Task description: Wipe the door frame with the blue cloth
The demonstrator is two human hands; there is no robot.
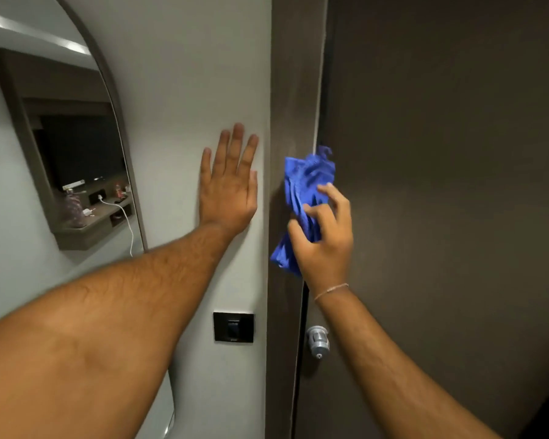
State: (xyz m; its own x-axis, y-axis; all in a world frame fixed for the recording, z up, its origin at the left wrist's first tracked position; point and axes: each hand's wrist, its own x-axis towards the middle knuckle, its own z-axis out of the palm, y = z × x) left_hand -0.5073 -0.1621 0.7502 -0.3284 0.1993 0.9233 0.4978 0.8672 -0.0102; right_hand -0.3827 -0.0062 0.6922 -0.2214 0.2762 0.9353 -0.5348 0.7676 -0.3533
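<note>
The right hand (325, 245) grips the bunched blue cloth (301, 198) against the dark door frame (293, 99), well above the door knob (318, 340). Left of the frame, the left hand (229, 188) lies open, flat on the wall (184, 74).

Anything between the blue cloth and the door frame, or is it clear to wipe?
Nothing visible. The right hand holds the blue cloth bunched directly against the door frame. The left hand lies flat on the wall beside it, off the frame.
</note>
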